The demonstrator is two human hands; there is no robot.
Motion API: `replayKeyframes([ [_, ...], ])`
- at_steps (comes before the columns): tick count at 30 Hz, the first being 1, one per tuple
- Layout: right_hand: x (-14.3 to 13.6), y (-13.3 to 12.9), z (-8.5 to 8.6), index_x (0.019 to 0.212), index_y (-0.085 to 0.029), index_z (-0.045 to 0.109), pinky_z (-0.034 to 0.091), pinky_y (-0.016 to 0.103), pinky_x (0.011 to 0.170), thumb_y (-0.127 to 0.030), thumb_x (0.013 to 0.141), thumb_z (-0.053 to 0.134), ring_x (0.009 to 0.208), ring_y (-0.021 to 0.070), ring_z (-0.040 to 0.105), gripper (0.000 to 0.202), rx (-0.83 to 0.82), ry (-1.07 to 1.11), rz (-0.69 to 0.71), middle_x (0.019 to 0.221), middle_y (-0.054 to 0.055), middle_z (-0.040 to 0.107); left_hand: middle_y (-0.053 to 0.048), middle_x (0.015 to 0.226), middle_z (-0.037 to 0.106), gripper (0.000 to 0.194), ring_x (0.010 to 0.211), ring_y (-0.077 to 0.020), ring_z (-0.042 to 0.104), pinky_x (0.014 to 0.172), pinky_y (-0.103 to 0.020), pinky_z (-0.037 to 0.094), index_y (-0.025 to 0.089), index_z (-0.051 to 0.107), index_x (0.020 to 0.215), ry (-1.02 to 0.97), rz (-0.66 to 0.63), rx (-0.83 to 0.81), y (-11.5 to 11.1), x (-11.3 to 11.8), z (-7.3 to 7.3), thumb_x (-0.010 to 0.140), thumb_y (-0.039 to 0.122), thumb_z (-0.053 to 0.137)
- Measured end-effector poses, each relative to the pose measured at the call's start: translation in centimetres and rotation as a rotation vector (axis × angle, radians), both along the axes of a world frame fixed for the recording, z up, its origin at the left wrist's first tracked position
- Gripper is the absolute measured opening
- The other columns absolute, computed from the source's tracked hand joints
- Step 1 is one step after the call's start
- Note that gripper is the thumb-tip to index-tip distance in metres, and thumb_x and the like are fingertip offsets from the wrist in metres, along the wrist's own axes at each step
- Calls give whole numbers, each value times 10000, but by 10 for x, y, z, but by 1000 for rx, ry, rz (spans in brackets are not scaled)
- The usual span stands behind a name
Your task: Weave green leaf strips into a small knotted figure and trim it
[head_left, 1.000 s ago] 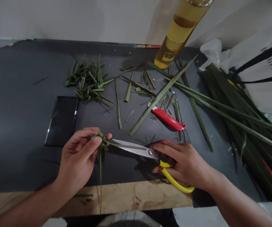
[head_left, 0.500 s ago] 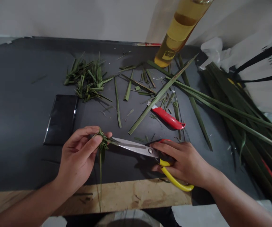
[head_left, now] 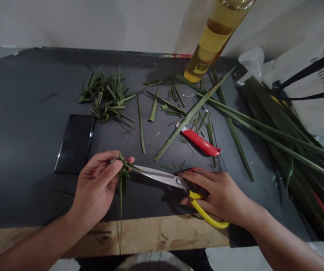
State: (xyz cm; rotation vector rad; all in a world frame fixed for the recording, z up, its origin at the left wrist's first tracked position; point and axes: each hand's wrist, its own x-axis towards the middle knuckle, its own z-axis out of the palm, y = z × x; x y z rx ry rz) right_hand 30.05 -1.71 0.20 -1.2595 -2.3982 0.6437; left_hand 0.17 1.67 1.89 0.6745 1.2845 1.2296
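Between the thumb and fingers of my left hand (head_left: 98, 184) is a small woven leaf piece (head_left: 124, 169), with a long thin strand hanging down from it. My right hand (head_left: 215, 192) grips scissors (head_left: 162, 177) by their yellow and red handles. The blades point left and their tips touch the leaf piece beside my left fingertips. Just beyond the scissors lies a red-handled knife (head_left: 201, 143), partly under a long leaf strip (head_left: 179, 128).
A black phone (head_left: 74, 145) lies left, near a pile of knotted leaf pieces (head_left: 107, 94). Cut scraps are scattered mid-table. A bottle of yellow liquid (head_left: 207, 45) stands at the back. Long leaves (head_left: 280, 131) and a white bag (head_left: 317, 79) are on the right.
The view has shifted slightly, so the phone and leaf pile appear a little further right. Both hands keep nearly the same pose, with the scissor tips still at the leaf piece.
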Motion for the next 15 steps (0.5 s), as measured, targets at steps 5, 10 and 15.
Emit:
replayKeyframes([
  [5, 1, 0, -1, 1267, -206, 688, 529, 283, 607, -607, 1063, 563, 771, 182, 774, 467, 22, -12, 7, 1014, 88, 809, 50, 789, 795, 199, 822, -193, 839, 728, -228, 670, 285, 812, 814, -45, 6, 14, 1, 1, 1, 704, 287, 978],
  [10, 2, 1, -1, 1264, -205, 703, 533, 280, 607, -585, 1035, 630, 768, 181, 773, 450, 18, -31, 6, 1021, 96, 812, 58, 783, 799, 218, 810, -173, 841, 752, -204, 671, 280, 815, 806, -57, 9, 25, 2, 1, 2, 686, 306, 995],
  [15, 4, 0, -1, 1270, -207, 686, 532, 284, 619, -626, 1070, 532, 770, 188, 783, 489, 38, -23, 11, 1011, 98, 815, 47, 767, 803, 231, 827, -207, 846, 706, -225, 679, 286, 815, 798, -27, 19, 22, 3, 1, 2, 664, 311, 1002],
])
